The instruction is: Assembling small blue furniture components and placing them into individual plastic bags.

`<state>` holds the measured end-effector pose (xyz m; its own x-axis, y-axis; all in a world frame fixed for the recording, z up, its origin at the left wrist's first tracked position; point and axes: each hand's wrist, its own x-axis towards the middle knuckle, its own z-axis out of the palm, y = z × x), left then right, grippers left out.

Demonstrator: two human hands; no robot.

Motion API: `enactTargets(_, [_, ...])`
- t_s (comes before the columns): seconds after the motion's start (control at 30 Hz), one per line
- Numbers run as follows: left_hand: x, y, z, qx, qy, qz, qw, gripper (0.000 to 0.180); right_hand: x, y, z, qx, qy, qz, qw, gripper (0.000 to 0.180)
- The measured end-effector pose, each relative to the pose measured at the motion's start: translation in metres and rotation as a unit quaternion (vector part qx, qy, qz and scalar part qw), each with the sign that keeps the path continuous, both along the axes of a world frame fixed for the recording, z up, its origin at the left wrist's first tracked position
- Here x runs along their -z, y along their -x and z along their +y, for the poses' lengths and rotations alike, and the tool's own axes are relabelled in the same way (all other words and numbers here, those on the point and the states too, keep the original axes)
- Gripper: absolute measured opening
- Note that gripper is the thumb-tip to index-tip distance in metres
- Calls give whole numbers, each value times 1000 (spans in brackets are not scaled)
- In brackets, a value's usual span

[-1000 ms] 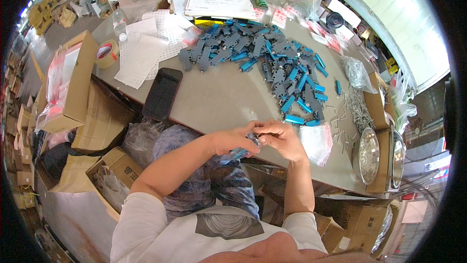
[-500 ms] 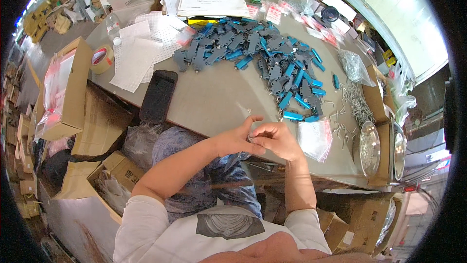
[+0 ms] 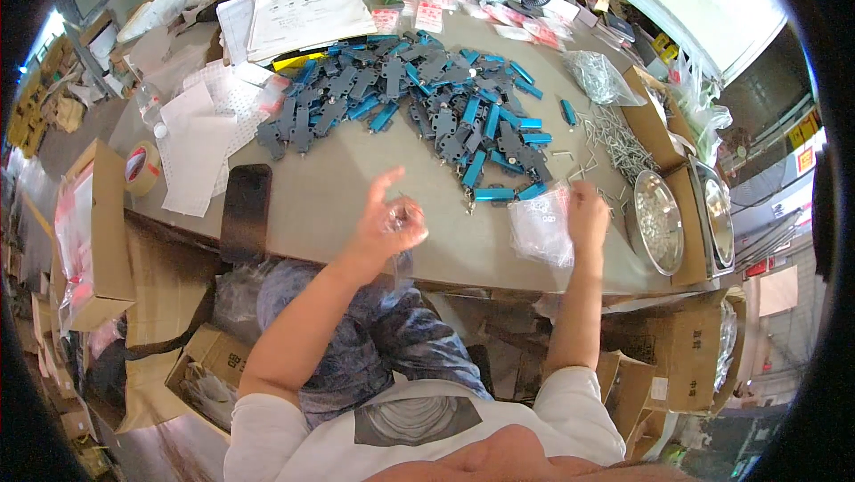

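Observation:
Over the front of the table my left hand (image 3: 387, 231) is curled with the index finger raised, holding a small clear plastic bag (image 3: 404, 261) that hangs below the fingers. My right hand (image 3: 589, 217) reaches down to the tabletop, fingers drawn together beside a stack of clear plastic bags (image 3: 541, 231). Whatever its fingertips hold is hidden. Bent metal pins (image 3: 623, 145) lie scattered just beyond and to the right of it. A large heap of dark grey and blue plastic parts (image 3: 392, 81) spreads across the middle of the table.
A metal bowl of small pieces (image 3: 657, 224) stands at the right edge by a cardboard box (image 3: 690, 215). On the left are a phone (image 3: 246, 206), a tape roll (image 3: 142, 168) and an open carton (image 3: 107, 250). Papers (image 3: 307, 17) lie at the back.
My hands have parted. The right one moved right, from beside the left to the bag stack and pins; the left moved slightly left with its fingers raised. The view has shifted.

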<state>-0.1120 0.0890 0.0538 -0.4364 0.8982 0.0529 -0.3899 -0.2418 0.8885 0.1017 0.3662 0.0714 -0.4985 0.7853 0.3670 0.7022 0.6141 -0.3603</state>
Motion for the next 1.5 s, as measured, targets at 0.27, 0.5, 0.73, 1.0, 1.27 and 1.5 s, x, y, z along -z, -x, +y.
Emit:
enactTargets(0.27, [12, 8, 14, -33, 49, -101, 993, 65, 43, -71, 60, 59, -135, -156, 977, 17])
enactTargets(0.5, [17, 10, 16, 43, 49, -136, 989, 55, -32, -20, -18, -58, -86, 114, 988, 16])
enactTargets(0.73, [9, 2, 8, 189, 53, -82, 977, 59, -50, 69, -102, -383, 191, 156, 890, 15])
enactTargets(1.0, [13, -1, 6, 179, 84, -68, 978, 66, -38, 107, -128, -470, 545, 92, 688, 8])
enactTargets(1.27, [10, 1, 4, 140, 29, -80, 986, 80, -33, 96, -127, -566, 184, 67, 801, 15])
enactTargets(1.5, [20, -2, 9, 112, 37, 107, 987, 57, -18, 93, -118, -424, 182, 148, 875, 12])
